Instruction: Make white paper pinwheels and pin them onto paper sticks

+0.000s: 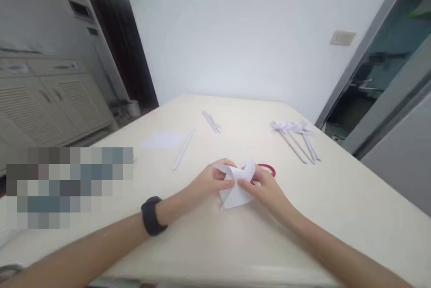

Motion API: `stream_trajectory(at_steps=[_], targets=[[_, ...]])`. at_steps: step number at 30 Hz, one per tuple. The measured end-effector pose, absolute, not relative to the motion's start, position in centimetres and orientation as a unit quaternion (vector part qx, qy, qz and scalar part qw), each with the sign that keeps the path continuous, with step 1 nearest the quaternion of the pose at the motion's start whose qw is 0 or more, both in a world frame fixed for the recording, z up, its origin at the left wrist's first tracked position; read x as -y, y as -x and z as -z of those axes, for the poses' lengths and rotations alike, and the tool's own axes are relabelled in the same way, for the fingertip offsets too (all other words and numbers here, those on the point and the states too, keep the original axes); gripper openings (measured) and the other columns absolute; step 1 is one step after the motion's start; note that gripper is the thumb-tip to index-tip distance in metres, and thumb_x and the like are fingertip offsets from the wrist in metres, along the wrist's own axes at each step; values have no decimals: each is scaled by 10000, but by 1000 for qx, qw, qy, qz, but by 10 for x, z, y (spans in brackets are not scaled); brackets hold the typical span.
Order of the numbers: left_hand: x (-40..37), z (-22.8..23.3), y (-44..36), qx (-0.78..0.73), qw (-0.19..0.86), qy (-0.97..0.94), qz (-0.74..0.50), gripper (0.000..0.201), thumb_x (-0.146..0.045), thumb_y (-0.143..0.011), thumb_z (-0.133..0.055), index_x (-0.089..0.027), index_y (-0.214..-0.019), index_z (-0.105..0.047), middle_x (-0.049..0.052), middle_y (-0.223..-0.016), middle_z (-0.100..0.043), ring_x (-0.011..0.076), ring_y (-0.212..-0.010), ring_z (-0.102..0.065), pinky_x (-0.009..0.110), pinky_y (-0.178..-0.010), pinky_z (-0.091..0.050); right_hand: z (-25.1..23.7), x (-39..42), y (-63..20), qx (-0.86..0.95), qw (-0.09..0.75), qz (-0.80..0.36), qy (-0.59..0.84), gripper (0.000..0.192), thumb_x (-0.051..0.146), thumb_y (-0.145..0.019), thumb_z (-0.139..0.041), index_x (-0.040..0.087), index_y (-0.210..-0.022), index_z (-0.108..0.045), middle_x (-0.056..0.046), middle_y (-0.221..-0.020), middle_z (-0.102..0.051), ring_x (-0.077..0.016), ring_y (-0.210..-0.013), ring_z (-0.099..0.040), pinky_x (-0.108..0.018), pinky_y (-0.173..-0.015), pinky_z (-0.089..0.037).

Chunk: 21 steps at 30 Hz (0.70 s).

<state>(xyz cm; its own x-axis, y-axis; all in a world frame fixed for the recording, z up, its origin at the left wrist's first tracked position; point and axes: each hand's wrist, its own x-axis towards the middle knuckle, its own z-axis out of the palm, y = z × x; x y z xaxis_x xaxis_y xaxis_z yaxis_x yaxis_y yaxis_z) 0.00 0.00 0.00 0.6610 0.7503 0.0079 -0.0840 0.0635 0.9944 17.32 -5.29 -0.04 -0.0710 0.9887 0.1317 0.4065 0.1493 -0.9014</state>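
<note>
In the head view, your left hand [210, 181] and right hand [266, 188] pinch a folded white paper piece [237, 187] between closed fingers, just above the tabletop [336, 216]. Your right hand hides most of the red scissors [268, 169]. A pixelated block covers the tabletop's left part.

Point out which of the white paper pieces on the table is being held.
The folded paper at the near middle, pinched between left hand and right hand. The flat sheet and paper sticks lie untouched farther back.
</note>
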Motion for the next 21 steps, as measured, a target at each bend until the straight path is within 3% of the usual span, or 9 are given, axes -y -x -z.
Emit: stream_trajectory(at_steps=[8,21], targets=[[-6,4,5,-284,655,-627,-312,281,-251,-690,-693,-165,-914,-547,27,-874,-612,171,-821,-575,243,-677,-410,7,45,-167,644,425,-339,538,168,317,-776,-547,168,-854,-551,-19,-839,-576,-172,-776,-533,-271,-649,-393],[-1,1,3,-294,659,-618,-313,222,-203,-722,-647,-156,-910,-538,34,-877,-610,173,-842,-575,250,-701,-412,7,45,-167,637,431,-345,538,162,294,-770,-551,176,-879,-575,-25,-880,-599,-180,-822,-541,-282,-697,-403]])
